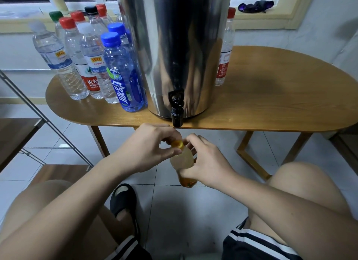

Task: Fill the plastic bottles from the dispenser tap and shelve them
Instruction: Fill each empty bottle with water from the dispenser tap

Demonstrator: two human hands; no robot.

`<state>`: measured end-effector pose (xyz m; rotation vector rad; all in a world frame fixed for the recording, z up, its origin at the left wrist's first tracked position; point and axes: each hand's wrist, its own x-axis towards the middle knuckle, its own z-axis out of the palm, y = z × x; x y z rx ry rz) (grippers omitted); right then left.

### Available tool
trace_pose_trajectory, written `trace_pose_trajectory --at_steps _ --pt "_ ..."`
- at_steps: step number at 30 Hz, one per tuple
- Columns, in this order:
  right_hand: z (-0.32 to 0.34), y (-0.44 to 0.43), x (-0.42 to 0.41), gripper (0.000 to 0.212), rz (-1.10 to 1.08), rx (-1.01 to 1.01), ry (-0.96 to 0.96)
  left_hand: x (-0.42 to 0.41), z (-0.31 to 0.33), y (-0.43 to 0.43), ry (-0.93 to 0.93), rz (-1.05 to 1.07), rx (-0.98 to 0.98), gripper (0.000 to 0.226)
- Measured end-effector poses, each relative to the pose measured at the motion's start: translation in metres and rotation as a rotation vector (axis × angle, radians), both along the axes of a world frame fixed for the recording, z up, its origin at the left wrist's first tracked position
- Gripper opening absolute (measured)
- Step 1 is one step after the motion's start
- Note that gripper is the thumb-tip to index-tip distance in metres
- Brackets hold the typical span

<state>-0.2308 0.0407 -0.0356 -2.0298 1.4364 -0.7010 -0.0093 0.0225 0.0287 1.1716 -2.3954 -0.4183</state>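
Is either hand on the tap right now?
No, both the left hand and right hand hold the orange-capped bottle below the tap.

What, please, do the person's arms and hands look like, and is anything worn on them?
The left hand and right hand are bare: no gloves, rings, watch or bracelet show. The left forearm and right forearm are uncovered to the frame edge, with no sleeve in view. Lower down are black shorts with white stripes and a black slide sandal.
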Motion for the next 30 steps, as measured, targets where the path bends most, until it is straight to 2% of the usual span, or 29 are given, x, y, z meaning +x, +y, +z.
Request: trace_pose_trajectory --at_steps 5,8,13,18,21,24,30 --pt "0.005 0.000 -0.004 0.061 0.011 0.012 -0.035 0.002 -0.004 0.000 0.104 -0.004 0.027 0.022" --pt "0.008 0.003 -0.008 0.062 0.019 0.010 -0.060 0.011 -0.013 0.000 0.164 0.001 0.136 0.037" --pt "0.014 0.006 -0.014 0.066 0.012 -0.003 -0.101 0.025 -0.028 0.002 0.121 0.000 0.327 0.062" --pt "0.019 0.007 -0.019 0.068 -0.017 -0.007 -0.169 0.019 -0.041 0.009 0.129 0.020 0.377 0.073" --pt "0.021 0.010 -0.021 0.069 -0.011 -0.005 -0.238 0.004 -0.048 0.014 0.176 0.031 0.376 0.075" --pt "0.024 0.011 -0.021 0.069 0.019 0.005 -0.269 -0.008 -0.053 0.019 0.226 0.030 0.347 0.067" --pt "0.027 0.009 -0.026 0.073 0.102 0.107 -0.309 -0.003 -0.043 0.018 0.219 0.038 0.320 0.064"
